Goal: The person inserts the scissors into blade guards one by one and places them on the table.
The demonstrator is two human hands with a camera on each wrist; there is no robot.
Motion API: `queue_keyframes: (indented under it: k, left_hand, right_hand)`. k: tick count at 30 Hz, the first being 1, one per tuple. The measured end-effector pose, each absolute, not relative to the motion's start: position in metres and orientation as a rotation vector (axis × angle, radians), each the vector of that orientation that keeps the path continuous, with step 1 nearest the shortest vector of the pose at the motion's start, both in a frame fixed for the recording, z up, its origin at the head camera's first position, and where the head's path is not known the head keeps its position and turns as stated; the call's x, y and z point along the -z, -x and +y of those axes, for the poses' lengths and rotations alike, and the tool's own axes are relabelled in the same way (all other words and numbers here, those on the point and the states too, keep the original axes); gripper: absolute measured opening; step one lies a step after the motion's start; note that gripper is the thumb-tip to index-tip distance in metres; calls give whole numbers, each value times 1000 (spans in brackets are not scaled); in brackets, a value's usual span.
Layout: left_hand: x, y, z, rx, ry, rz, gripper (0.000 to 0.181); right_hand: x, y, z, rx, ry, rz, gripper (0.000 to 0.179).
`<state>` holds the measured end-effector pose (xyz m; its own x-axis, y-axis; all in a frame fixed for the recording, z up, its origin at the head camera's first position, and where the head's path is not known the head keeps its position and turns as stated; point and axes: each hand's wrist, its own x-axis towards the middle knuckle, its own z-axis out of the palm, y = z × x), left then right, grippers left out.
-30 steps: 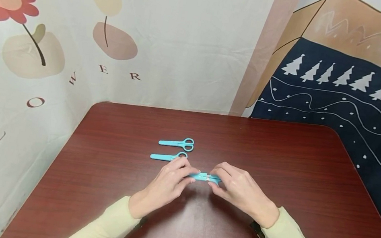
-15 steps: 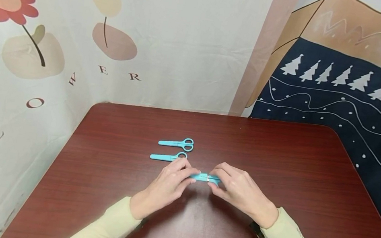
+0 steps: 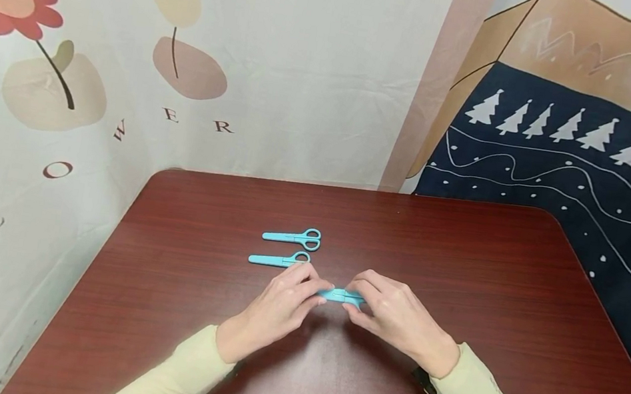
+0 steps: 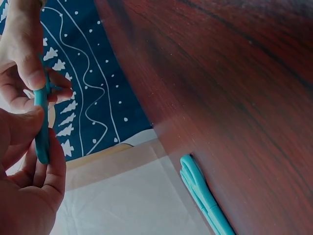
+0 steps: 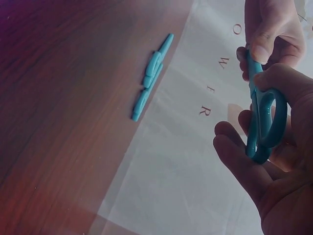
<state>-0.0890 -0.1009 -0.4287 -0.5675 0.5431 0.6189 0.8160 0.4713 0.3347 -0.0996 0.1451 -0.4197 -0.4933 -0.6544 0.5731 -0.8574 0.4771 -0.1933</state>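
Between the two hands, over the table, is a pair of light-blue scissors [image 5: 276, 122] with its blades inside a matching blade cover [image 3: 334, 294]. My left hand [image 3: 279, 300] pinches the cover between thumb and fingers; its rounded tip shows below the thumb in the left wrist view. At the other end, my right hand [image 3: 399, 311] grips the scissors by the finger loops, the thumb pressing near where handle and cover meet. Cover and handles sit together, with no silver blade showing between them. Fingers partly hide the loops in the head view.
Two more pairs of covered blue scissors lie on the dark red wooden table [image 3: 464, 258]: the far scissors [image 3: 284, 238] and the near scissors [image 3: 270, 261], whose loops my left hand partly hides. Printed cloths [image 3: 318, 90] hang behind the table.
The narrow silver gap between cover and handles has closed as the scissors slid fully into the cover. Both hands have barely moved, and the other two pairs stay put.
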Motion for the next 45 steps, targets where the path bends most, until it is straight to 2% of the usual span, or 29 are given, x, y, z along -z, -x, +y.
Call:
queue_keyframes:
  k: [24,45]
  left_hand:
    - [426,90,-109,829,1210,-2308,22]
    - [420,84,-119,747,1129,-2418,16]
  right_hand:
    - [423,102,140,-660,-1296,-2294,29]
    - [429,101,121,-593,-1271,-2289,27]
